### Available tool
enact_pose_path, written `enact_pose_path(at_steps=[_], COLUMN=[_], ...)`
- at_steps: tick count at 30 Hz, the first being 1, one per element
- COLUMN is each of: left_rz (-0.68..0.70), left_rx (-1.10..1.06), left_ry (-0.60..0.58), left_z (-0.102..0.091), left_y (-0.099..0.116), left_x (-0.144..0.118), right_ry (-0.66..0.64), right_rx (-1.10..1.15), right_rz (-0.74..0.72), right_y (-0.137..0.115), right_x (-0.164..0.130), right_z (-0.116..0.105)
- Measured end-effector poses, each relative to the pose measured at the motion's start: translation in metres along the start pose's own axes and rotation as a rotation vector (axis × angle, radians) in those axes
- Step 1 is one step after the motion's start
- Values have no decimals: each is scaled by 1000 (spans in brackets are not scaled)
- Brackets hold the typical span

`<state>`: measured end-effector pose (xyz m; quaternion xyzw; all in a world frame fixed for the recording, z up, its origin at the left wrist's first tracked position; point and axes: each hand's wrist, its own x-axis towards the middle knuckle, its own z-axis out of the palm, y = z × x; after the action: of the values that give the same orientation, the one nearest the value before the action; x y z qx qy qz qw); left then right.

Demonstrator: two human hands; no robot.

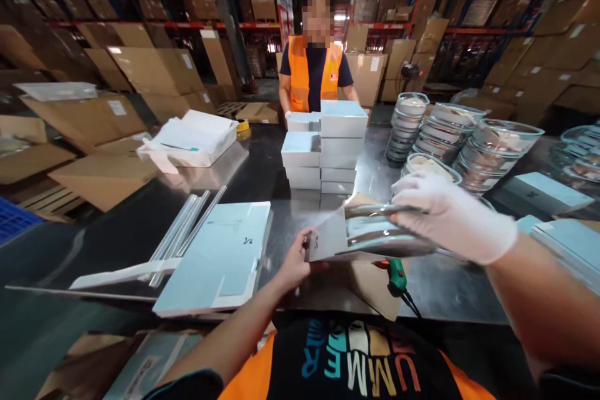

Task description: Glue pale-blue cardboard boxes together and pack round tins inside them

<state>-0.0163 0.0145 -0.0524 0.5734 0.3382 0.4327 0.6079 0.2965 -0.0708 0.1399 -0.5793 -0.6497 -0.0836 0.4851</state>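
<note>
My left hand (296,264), bare, is closed around the end of a small pale box (326,239) with a dark squiggle logo, tilted over the table. From the box's open right end a stack of shiny, round-edged glass bowls (391,239) sticks out, partly inside, with pale blue between the layers. My right hand (454,215), in a white glove, is closed on the bowls' far right edge; motion blurs them. Under the box lie a brown cardboard piece (375,290) and a green-handled tool (397,278) with a cord.
Pale boxes (344,144) are stacked mid-table, a co-worker in an orange vest (300,75) behind them. Glass bowl stacks (492,150) stand right. Flat pale blue cartons (220,256), clear strips (180,231) and a white basket (206,144) are left.
</note>
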Motion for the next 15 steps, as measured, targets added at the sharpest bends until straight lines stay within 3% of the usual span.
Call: enact_pose_path(at_steps=[5,8,12,15], left_rz=[23,76,369,547], left_rx=[248,210,223,279], left_ry=[-36,-70,14,-36], left_z=[-1,-10,-10,1], left_y=[-18,-14,10,28], left_x=[-11,-12,-9,-7], right_ry=[-9,-58,-195,-147], right_rx=[200,303,391,508], right_rz=[61,90,186,352], right_y=[-14,-16,-19,-27], right_x=[-39,-72,-107,-112], right_z=[12,34,80,113])
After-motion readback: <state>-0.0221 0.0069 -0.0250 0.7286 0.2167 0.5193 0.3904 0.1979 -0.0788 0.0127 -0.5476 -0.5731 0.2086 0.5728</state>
